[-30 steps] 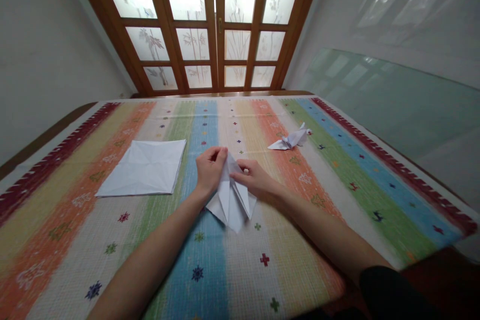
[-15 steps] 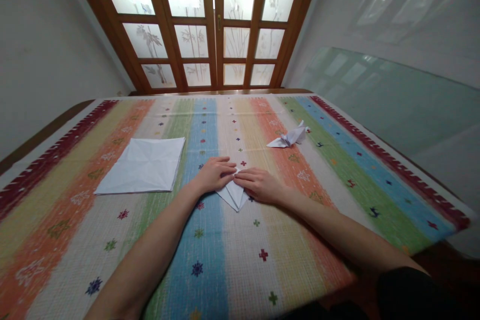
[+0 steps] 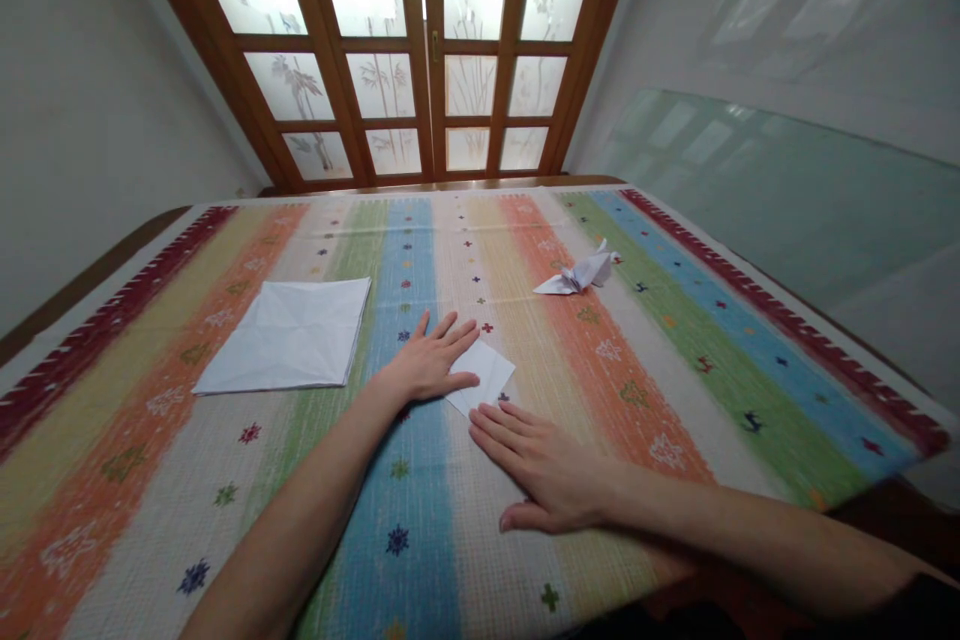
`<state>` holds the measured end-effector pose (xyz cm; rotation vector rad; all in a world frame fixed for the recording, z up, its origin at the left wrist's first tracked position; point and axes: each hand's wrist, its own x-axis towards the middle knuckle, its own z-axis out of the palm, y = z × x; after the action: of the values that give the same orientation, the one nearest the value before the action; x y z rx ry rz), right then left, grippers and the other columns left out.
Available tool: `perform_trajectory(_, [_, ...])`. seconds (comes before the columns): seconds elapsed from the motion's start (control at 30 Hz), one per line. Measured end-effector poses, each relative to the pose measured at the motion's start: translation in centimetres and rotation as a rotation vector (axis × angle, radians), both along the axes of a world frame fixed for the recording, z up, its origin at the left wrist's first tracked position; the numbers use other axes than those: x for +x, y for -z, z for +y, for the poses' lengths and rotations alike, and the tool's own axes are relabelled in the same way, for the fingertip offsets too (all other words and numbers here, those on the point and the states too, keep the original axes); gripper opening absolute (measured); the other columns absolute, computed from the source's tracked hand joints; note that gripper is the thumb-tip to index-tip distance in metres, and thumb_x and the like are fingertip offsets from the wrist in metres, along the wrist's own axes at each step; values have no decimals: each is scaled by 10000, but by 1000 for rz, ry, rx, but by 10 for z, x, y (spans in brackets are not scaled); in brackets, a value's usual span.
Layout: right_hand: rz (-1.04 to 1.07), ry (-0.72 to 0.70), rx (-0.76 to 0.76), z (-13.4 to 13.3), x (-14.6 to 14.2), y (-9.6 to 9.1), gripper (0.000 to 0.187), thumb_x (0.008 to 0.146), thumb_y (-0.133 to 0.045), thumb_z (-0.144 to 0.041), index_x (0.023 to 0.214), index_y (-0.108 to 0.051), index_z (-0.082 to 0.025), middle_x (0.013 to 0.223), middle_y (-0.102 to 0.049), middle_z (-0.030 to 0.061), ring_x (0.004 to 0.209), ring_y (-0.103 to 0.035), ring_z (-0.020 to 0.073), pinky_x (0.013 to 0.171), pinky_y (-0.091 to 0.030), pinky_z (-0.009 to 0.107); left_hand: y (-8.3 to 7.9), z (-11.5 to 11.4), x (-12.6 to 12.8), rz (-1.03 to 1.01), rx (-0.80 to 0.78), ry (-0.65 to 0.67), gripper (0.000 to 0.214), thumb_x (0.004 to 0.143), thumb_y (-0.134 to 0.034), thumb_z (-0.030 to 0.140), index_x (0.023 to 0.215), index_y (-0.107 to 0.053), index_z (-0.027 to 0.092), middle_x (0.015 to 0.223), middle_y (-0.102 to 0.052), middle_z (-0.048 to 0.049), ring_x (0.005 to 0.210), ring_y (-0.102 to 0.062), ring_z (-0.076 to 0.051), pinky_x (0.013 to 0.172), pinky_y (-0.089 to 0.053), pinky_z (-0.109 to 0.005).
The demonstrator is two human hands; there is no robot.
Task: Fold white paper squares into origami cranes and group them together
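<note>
Okay, so nearest to us there's a dark sleeve [image 3: 907,610] at the bottom right, just past the table's near edge. Right in front of us is the striped tablecloth [image 3: 499,570], with little crosses and snowflakes on it. We've got the right hand [image 3: 544,465] lying palm down on the cloth, fingers together and thumb stuck out, fingertips at the near side of a small folded white paper [image 3: 487,368]. That paper lies flat on the cream stripe, about midway between the table's left and right edges. The left hand [image 3: 431,360] is palm down too, fingers spread, covering the paper's left part. Neither one is pinching anything as far as we can see; both are laid out flat.

Over toward the left edge we have a stack of creased white sheets [image 3: 289,335], well apart from the hands. Further off, toward the far right corner, sits a folded paper bird [image 3: 589,272], mostly on the orange and cream stripes. A pale green panel [image 3: 787,180] stands past the right edge, and beyond the far edge we see wooden doors [image 3: 420,85] with frosted panes.
</note>
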<state>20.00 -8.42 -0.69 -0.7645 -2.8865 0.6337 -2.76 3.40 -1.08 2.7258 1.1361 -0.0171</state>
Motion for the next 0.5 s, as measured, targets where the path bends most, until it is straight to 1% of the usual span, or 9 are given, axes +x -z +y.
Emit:
perform_trajectory(0.07, [43,5,-39,0,2,-3,861,861,-506,-641,1490,-302,-90,1526,-333,208,1432,-280,323,1183,-200,496,0,-1,1,6,5,5,895,825,-415,734,1525,-197,222,1579,-240,-92,1481,-103,-326,1160,30,-576])
perform_trajectory(0.13, [125,63,-74,9,2,-7,716,855,-570,-569,1419,-443,-147,1441,-477,175,1344,-432,300,1133,-307,479,0,-2,2,19,8,-11,987,782,-441,770,1529,-176,182,1583,-213,-124,1480,-87,-342,1157,27,-583])
perform_trajectory(0.17, [183,138,-90,16,3,-8,592,868,-584,-501,1358,-515,-175,1364,-556,150,1270,-508,270,1084,-375,449,-1,-2,2,25,8,-27,1017,770,-449,777,1528,-172,158,1583,-201,-143,1479,-82,-349,1156,23,-586])
perform_trajectory(0.23, [299,419,-39,32,2,-9,433,880,-586,-375,1265,-576,-177,1289,-591,150,1194,-549,253,1017,-431,442,-1,-4,3,19,17,-66,1048,763,-458,777,1526,-164,122,1583,-183,-173,1477,-79,-360,1156,10,-588])
perform_trajectory(0.27, [327,532,-2,40,1,-8,415,863,-606,-335,1247,-578,-179,1271,-591,150,1179,-547,256,1004,-434,454,-2,-4,2,2,23,-77,1048,765,-462,770,1527,-155,118,1583,-179,-180,1477,-82,-362,1157,1,-586])
perform_trajectory(0.3, [325,591,19,48,0,-7,429,838,-636,-314,1242,-571,-185,1244,-596,143,1158,-550,258,991,-438,462,-2,-4,1,-25,28,-82,1043,769,-469,760,1529,-143,124,1584,-179,-180,1476,-88,-359,1159,-9,-582])
perform_trajectory(0.33, [314,613,37,54,-1,-6,447,815,-663,-305,1235,-569,-188,1224,-601,137,1142,-551,261,981,-438,466,-2,-4,-1,-59,30,-81,1036,772,-481,749,1532,-131,139,1585,-184,-176,1476,-99,-355,1161,-21,-576])
perform_trajectory(0.4, [268,592,68,62,-4,-4,461,800,-681,-287,1234,-562,-191,1209,-609,130,1131,-546,268,970,-433,472,-1,-4,-7,-137,17,-64,1021,767,-519,728,1535,-130,179,1579,-220,-164,1473,-134,-344,1166,-52,-563])
perform_trajectory(0.5, [208,534,121,70,-5,-1,401,830,-647,-255,1218,-573,-184,1184,-633,124,1127,-540,278,958,-422,475,0,-5,-16,-195,-22,-27,1006,727,-596,715,1518,-218,221,1541,-332,-153,1455,-204,-344,1163,-87,-562])
